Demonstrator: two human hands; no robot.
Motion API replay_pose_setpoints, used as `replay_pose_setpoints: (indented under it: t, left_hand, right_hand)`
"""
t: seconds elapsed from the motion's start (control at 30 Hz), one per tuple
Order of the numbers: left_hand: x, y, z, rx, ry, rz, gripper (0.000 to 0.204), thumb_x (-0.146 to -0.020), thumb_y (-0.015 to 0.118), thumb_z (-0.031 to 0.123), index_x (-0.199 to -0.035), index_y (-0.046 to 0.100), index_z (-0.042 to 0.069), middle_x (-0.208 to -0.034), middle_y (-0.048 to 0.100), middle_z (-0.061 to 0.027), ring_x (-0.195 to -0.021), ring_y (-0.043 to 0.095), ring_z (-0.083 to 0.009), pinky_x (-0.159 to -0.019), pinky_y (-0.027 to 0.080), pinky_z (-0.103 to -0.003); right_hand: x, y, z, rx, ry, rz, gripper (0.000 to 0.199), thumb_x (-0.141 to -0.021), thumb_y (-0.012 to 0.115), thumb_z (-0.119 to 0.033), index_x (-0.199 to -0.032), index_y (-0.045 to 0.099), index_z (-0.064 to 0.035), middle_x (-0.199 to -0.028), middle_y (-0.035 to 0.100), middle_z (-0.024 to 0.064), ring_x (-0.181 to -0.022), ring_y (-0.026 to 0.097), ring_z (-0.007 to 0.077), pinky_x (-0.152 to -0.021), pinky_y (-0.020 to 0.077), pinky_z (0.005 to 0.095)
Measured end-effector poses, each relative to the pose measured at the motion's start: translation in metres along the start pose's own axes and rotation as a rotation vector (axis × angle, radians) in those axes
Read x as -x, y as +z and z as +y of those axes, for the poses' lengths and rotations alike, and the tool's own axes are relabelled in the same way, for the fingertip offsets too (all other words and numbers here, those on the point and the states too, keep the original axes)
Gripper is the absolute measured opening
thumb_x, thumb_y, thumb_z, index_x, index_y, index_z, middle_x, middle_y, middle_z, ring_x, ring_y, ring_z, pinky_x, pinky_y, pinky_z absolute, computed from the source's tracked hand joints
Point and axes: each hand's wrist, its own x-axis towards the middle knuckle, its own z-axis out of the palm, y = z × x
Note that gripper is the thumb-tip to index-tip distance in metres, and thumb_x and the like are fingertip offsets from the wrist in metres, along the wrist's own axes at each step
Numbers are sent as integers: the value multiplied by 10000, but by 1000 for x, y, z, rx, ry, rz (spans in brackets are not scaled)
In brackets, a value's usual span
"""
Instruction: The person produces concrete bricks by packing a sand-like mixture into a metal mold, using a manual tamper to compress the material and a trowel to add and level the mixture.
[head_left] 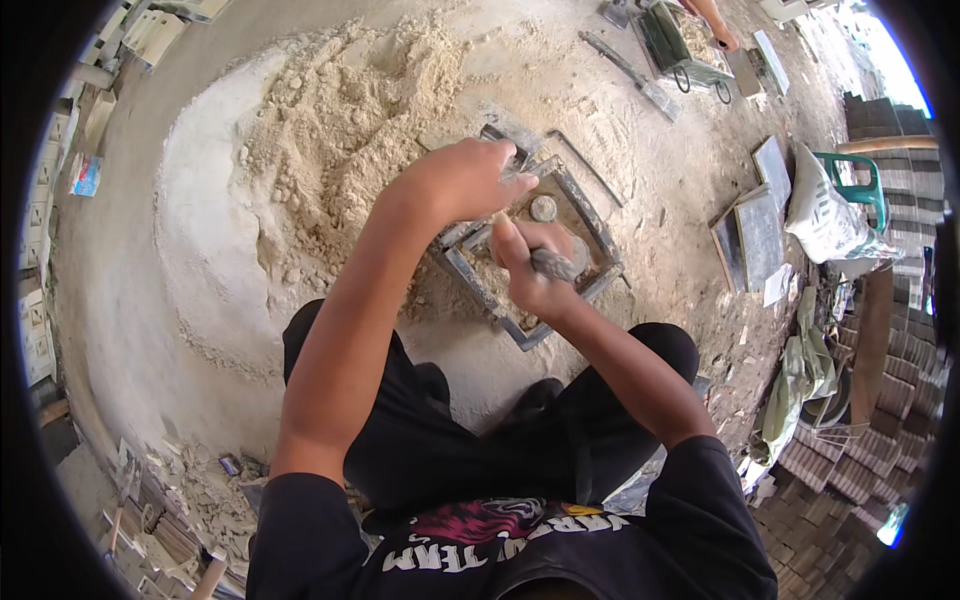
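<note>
My right hand [535, 265] is closed around a thick grey rounded handle [553, 264], one end of which pokes out of my fist. It is over a squarish dark metal mould frame [596, 215] with sandy material inside. My left hand [465, 180] hangs over the frame's far left side, fingers curled; what they hold, if anything, is hidden under the hand. A round, dust-covered knob [543, 208] stands inside the frame, just beyond my right hand. Past my left fingers a dark flat metal piece [510, 135] shows in part.
A heap of pale sandy powder [340, 130] spreads to the left. Beyond the frame lie a thin bent rod [587, 168] and a long flat tool [632, 75]. Another person's hand [725, 38] is by a filled mould box [690, 45]. Grey panels [760, 235] and a white sack [835, 215] lie right.
</note>
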Motion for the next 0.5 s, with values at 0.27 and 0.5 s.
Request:
replay_pose_setpoints:
  t: [0.27,0.5]
  left_hand:
    - [3,-1,-1,-18,34,47,665,-924,504,520,-1339,481,0,-1296,550,-233,-1196,543,-348,-999,443,-416]
    - [7,-6,2,-10,-36,35,717,-913,498,563,-1386,443,26,-1329,534,-219,-1234,522,-335,-1036,419,-415]
  right_hand:
    - [-10,-10,-13,-135,44,-277,439,-924,573,-168,-551,392,-26,-503,403,37,-463,374,139,-464,289,340]
    - [-15,-8,-2,-253,-2,-72,525,-940,484,-346,-525,314,-74,-528,384,30,-465,338,128,-434,230,305]
